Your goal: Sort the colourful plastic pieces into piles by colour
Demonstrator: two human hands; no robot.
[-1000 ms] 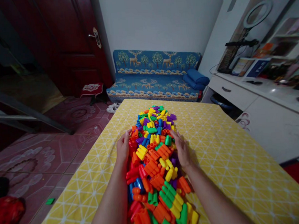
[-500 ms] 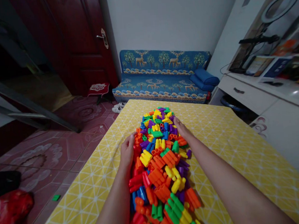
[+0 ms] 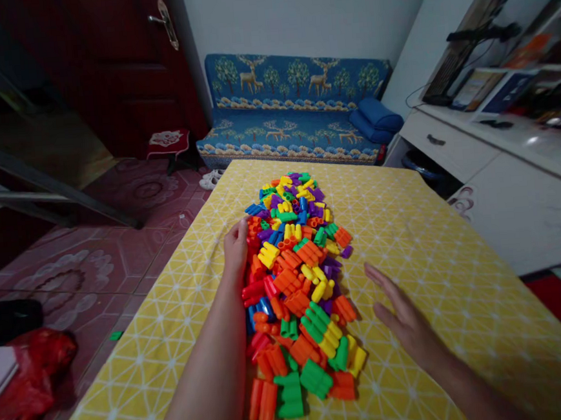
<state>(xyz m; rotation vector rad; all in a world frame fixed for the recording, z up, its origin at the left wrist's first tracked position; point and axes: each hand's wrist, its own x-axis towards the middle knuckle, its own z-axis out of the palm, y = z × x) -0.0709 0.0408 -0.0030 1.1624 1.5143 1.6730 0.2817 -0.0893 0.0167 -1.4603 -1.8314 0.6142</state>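
We are resting our left hand [image 3: 237,244] against the left edge of the blocks [image 3: 287,282], which are lying heaped lengthwise on the cloth [image 3: 418,225]; whether it is grasping any, we cannot tell. We are holding our right hand [image 3: 399,309] loose and empty, right of the heap.

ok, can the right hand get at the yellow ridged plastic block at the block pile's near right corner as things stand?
Probably yes: the right hand is open and looks empty, and only yellow, white-lined tablecloth shows between it and the yellow ridged plastic block.
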